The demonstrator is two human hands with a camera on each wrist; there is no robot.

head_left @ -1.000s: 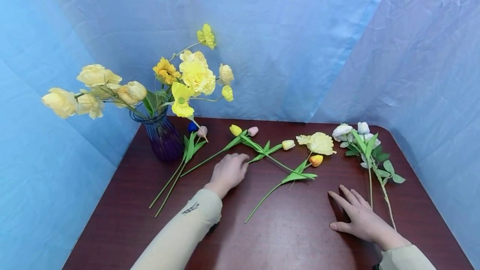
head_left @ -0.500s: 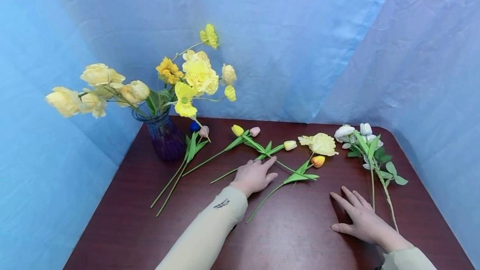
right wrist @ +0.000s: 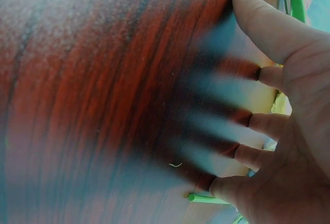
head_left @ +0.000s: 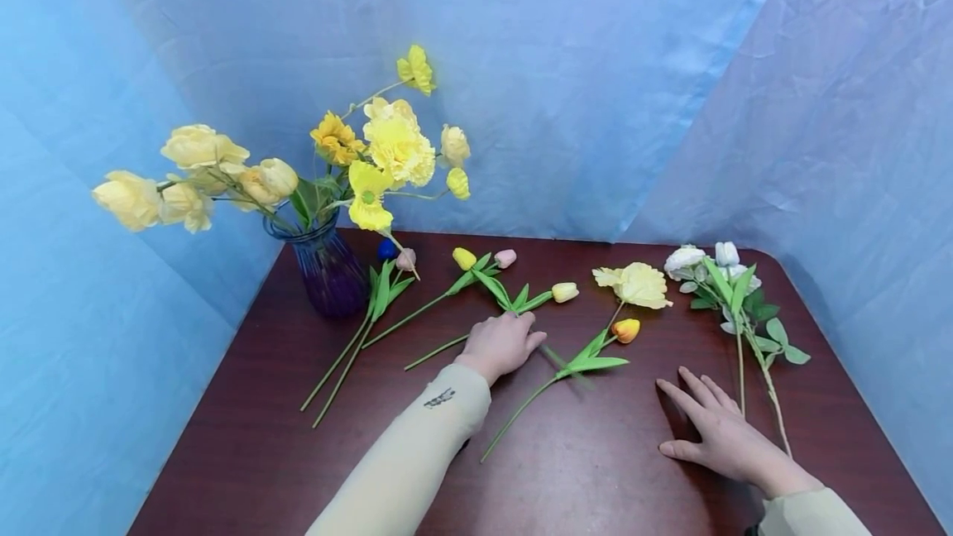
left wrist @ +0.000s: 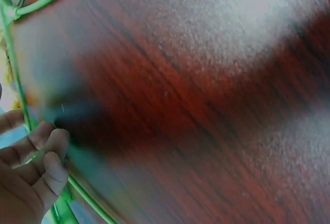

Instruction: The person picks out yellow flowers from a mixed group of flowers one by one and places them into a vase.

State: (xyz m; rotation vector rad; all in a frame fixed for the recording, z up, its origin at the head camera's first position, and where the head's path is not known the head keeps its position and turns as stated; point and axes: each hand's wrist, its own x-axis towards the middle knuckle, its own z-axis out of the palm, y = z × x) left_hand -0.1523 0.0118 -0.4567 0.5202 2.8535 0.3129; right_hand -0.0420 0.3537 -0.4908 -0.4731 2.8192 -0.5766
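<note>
In the head view my left hand (head_left: 502, 346) pinches the green stem of a pink tulip (head_left: 505, 259) between thumb and fingers. The far end of that stem is blurred. A cream tulip (head_left: 565, 293) lies across it, part of its stem hidden by the hand. An orange tulip (head_left: 626, 331) with long leaves lies just to the right, below a pale yellow ruffled flower (head_left: 634, 284). My right hand (head_left: 715, 428) is spread with fingertips at the table, holding nothing, beside the stems of white flowers (head_left: 685, 260). In the right wrist view its palm (right wrist: 309, 110) shows.
A blue-purple glass vase (head_left: 328, 271) full of yellow flowers stands at the back left of the dark wooden table (head_left: 596, 470). Two tulips, one of them blue (head_left: 386, 249), lie beside it, then a yellow tulip (head_left: 464, 259). Blue cloth (head_left: 521, 106) hangs behind.
My left hand has moved right and taken hold of the pink tulip's stem. That stem has come off the orange tulip, and the cream tulip has shifted slightly left. My right hand stays put.
</note>
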